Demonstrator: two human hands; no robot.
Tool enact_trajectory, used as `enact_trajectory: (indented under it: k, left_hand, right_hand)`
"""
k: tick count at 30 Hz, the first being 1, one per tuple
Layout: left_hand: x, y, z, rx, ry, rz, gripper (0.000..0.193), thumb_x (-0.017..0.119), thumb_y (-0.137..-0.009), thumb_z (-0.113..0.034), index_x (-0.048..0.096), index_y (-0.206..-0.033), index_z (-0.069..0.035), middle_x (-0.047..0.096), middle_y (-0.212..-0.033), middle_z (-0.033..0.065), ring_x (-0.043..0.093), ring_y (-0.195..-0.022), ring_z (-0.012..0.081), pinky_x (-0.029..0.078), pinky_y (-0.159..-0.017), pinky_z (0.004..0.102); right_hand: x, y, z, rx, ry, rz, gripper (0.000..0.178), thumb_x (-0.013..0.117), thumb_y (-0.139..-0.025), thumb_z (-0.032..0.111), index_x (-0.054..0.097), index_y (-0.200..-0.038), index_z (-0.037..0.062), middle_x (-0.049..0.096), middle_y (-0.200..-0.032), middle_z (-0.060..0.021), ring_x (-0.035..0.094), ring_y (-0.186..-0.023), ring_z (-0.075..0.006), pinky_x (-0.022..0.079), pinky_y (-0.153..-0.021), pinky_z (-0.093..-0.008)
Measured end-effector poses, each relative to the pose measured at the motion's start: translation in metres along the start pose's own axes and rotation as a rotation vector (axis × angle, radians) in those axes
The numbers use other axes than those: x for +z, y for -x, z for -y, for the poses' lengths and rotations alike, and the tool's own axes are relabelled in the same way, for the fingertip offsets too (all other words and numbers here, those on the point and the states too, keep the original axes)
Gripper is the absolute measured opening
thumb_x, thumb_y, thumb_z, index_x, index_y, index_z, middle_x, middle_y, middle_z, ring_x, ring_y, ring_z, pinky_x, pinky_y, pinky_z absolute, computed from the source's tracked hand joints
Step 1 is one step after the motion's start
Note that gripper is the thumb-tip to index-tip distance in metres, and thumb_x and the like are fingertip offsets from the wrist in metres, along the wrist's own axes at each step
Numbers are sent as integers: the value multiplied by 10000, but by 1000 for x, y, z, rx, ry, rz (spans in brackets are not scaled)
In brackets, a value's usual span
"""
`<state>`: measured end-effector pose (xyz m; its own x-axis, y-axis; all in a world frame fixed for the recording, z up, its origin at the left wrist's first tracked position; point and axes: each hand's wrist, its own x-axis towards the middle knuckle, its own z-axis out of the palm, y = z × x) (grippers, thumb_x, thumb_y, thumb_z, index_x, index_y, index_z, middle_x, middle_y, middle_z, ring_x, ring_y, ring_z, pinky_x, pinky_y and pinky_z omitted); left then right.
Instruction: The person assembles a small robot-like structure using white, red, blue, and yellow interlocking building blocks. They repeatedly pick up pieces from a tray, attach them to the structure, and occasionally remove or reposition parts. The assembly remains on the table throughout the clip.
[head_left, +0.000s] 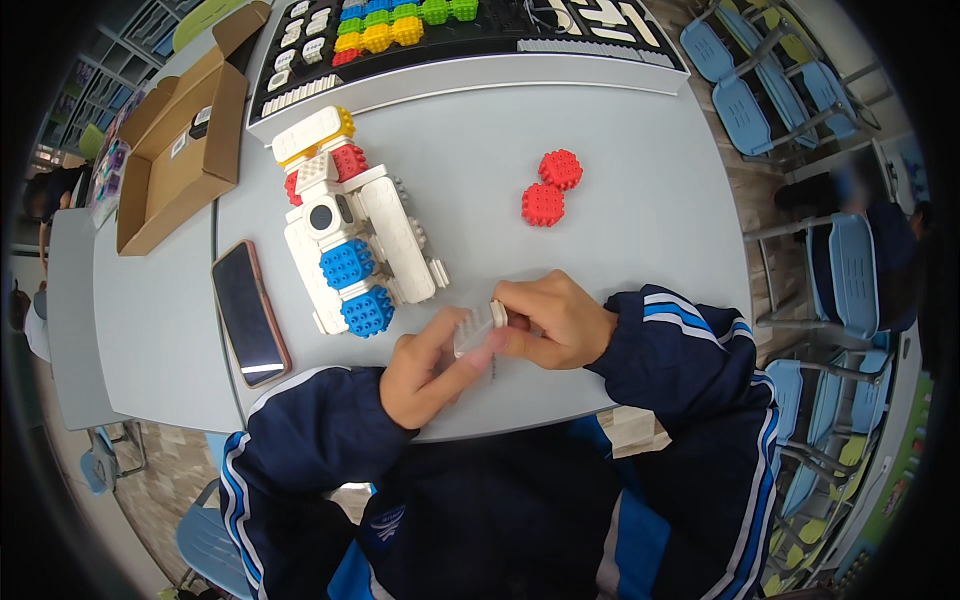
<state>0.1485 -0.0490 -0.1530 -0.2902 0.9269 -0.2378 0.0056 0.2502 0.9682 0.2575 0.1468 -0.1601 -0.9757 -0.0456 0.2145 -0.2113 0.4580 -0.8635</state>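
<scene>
Close to the table's near edge, my left hand (430,372) grips a clear, studded building block (473,333) between thumb and fingers. My right hand (552,322) pinches a small white building piece (498,314) against the block's right side; whether the two are joined I cannot tell. Just beyond my left hand lies a built model (345,230) of white, red, yellow and blue blocks, with a round dark disc on one white part. Two red studded blocks (551,188) touch each other on the table to the right of the model.
A smartphone (250,312) lies left of the model. Farther left stands an open cardboard box (185,150). Along the far edge sits a wide tray (470,72) holding coloured blocks and white parts. Blue chairs (740,115) and another person are off to the right.
</scene>
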Motion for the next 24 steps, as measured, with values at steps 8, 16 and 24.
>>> enact_trajectory:
  k: [8,16,24]
  left_hand:
    - [0,2,2,4,95,55,302,548,-975,-183,480,-1223,-25,555,-631,12,532,-531,72,401,-527,226]
    - [-1,1,1,-25,222,102,299,531,-982,-162,469,-1241,-26,562,-654,13,544,-549,75,400,-531,222]
    - [0,1,-2,-36,319,126,294,502,-989,-126,446,-1253,-11,572,-717,32,563,-558,91,431,-534,226]
  right_hand:
    - [7,3,-3,-50,-16,3,204,582,-924,190,491,-860,19,564,-613,-130,576,-532,-332,435,-495,-382]
    - [10,4,-2,-34,-20,38,199,524,-947,166,423,-901,1,533,-619,-151,555,-563,-363,425,-523,-418]
    - [10,5,0,-7,-67,79,213,464,-974,195,398,-926,-2,509,-644,-144,531,-580,-347,426,-549,-403]
